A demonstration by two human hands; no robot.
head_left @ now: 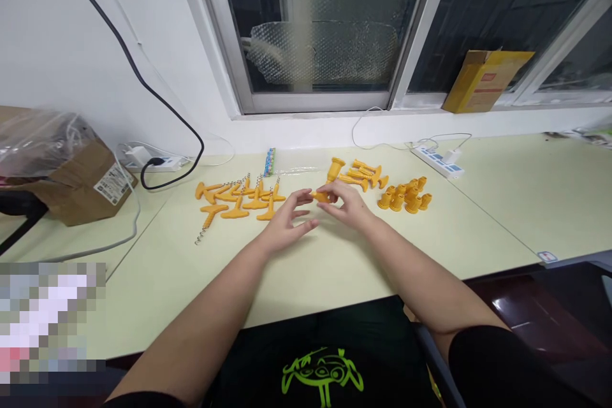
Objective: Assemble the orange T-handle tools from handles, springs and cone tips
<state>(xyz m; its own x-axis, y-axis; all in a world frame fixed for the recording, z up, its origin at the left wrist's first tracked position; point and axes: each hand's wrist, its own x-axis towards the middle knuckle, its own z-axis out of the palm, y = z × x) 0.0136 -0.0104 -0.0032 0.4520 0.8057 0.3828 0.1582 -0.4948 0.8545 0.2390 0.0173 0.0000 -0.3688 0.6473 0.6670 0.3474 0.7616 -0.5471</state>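
Observation:
My right hand point(349, 204) is closed on a small yellow plastic corkscrew part point(322, 196), mostly hidden by the fingers. My left hand point(290, 222) is beside it, fingers apart and thumb stretched out; its fingertips reach the part's left end, and whether they touch it I cannot tell. Just behind my right fingers is a yellow flared sleeve point(335, 169). Left of my hands lie several yellow T-handled corkscrews point(235, 209) with metal spirals. Several yellow T-shaped pieces point(364, 173) lie behind my right hand, and several yellow flared sleeves point(405, 196) stand to its right.
A clear plastic sheet point(301, 161) with a colourful strip point(269, 162) lies by the wall. Power strips sit at the back left point(165, 164) and back right point(437, 161). A cardboard box point(90, 185) with plastic stands left, near a hanging black cable point(124, 44).

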